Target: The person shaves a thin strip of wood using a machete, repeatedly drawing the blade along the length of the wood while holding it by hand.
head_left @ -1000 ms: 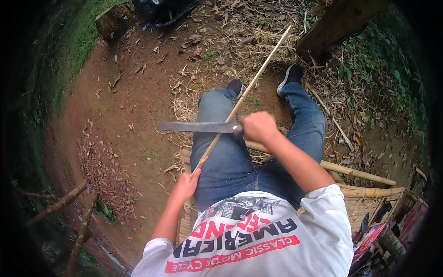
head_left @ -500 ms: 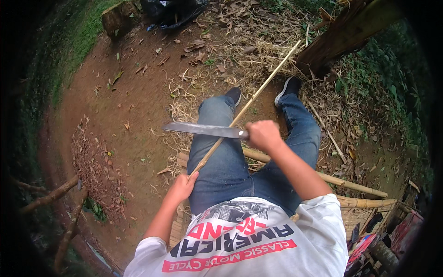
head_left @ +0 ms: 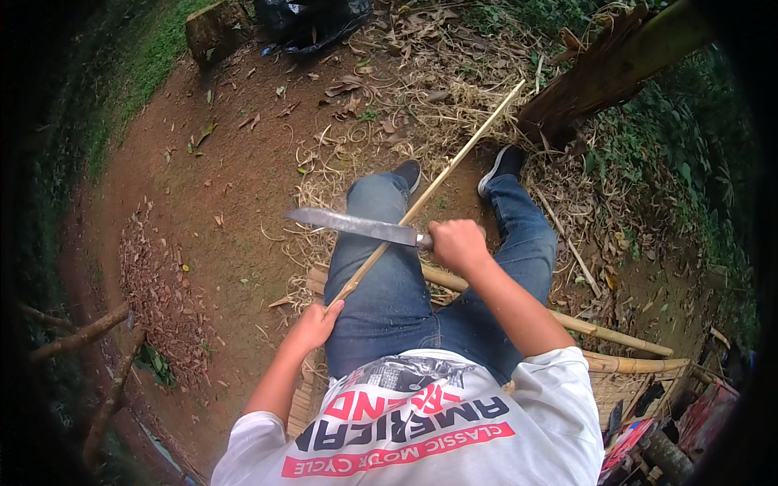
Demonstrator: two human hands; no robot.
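Note:
My left hand is closed round the near end of a long, thin bamboo strip. The strip slants away to the upper right, over my left thigh and between my feet. In my right hand is the handle of a machete, gripped in a fist. Its broad grey blade points left and lies across the strip above my left knee, the tip reaching past the leg. Whether the edge bites into the bamboo cannot be made out.
I sit on a bamboo slat bench with a pole along its front. Pale curled shavings litter the soil around my feet. A leaning trunk rises at the far right. A stump and a black plastic bag are at the back.
The machete has tilted slightly, its handle end now a little lower relative to the tip. Both hands keep their grips, and the bamboo strip stays in nearly the same position.

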